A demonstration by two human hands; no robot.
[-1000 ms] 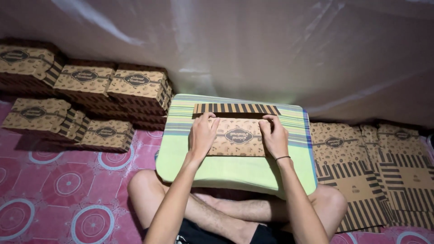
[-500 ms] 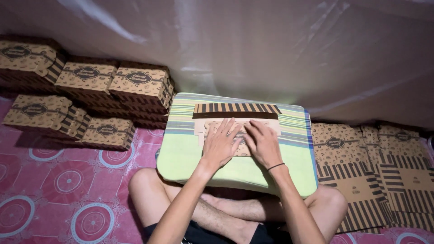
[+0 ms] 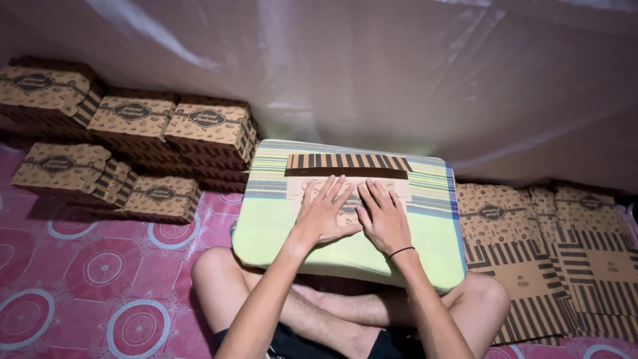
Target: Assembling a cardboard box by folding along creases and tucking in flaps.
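A flat brown cardboard box blank [image 3: 345, 171], with a striped flap at its far edge, lies on a green striped cushion [image 3: 266, 223] across my lap. My left hand [image 3: 325, 211] and my right hand [image 3: 382, 216] both press flat on the blank, fingers spread and side by side. The hands cover most of the printed panel beneath them. Neither hand grips anything.
Folded brown patterned boxes [image 3: 209, 129] are stacked in rows at the left on a pink patterned mat [image 3: 100, 266]. A pile of flat unfolded box blanks [image 3: 531, 259] lies at the right. A pale plastic sheet [image 3: 372, 73] hangs behind.
The hands moved from the sides of the box panel inward and now lie flat on top of it. The panel has been pressed down flat onto the cushion.
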